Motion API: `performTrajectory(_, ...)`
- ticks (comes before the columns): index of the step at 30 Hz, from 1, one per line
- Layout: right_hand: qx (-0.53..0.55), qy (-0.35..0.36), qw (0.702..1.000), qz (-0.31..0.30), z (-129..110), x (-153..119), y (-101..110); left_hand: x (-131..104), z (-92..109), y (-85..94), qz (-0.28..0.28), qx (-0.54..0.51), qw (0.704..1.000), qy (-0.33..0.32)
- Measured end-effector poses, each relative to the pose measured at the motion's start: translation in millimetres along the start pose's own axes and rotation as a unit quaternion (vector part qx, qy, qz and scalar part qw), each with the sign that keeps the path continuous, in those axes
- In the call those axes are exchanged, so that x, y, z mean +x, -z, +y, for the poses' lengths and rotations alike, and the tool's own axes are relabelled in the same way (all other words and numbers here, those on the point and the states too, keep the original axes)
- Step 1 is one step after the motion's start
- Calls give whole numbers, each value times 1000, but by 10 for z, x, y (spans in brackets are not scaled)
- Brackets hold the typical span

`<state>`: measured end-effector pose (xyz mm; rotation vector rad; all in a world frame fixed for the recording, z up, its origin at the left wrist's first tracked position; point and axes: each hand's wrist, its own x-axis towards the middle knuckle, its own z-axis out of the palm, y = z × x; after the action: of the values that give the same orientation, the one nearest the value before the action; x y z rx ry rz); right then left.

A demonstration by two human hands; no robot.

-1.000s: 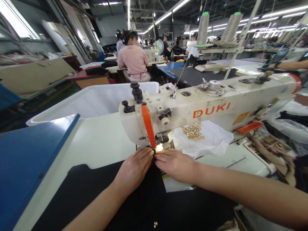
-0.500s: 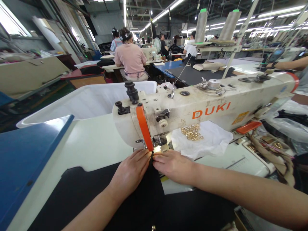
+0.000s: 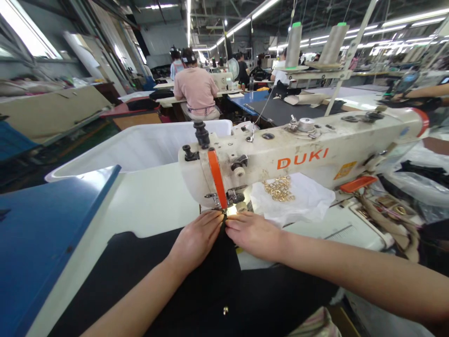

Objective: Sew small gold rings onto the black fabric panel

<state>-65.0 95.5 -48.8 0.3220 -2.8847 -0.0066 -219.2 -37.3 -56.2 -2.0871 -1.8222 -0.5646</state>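
Note:
Under the head of the white sewing machine (image 3: 305,154), a black sheet of material (image 3: 210,290) lies over the bed and hangs toward me. My left hand (image 3: 196,238) is at the left of the needle area, its fingers pressed together on a narrow black edge. From the right, my right hand (image 3: 254,234) pinches the same edge, its fingertips almost meeting the left ones. The needle and presser foot are mostly hidden behind an orange guard (image 3: 217,180) and my fingers. A small gold metal fitting (image 3: 225,310) sits on the black material near the bottom.
Gold rings (image 3: 278,188) lie heaped on white cloth (image 3: 312,196) right of the needle. A blue board (image 3: 52,234) flanks the left side, with a white tub (image 3: 147,135) behind. Thread cones (image 3: 293,47) stand above. A person in pink (image 3: 196,89) sits ahead.
The black material and its gold fitting have slid a little toward the machine. Both hands keep their hold beside the needle. The camera view has shifted slightly.

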Motion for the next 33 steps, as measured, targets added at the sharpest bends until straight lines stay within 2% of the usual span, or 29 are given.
performTrajectory(8,-12,5,1000,15,-42,-49,-15,0,0,-5,17,10,1000,1)
performTrajectory(16,0,2,1000,15,-37,-45,-36,-13,-11,-16,10,25,999,-29)
performTrajectory(24,10,3,1000,18,-31,-25,-52,-21,-40,-22,-7,32,999,-29)
performTrajectory(33,13,-7,999,28,-29,1,-55,-17,-78,-24,5,33,999,-28)
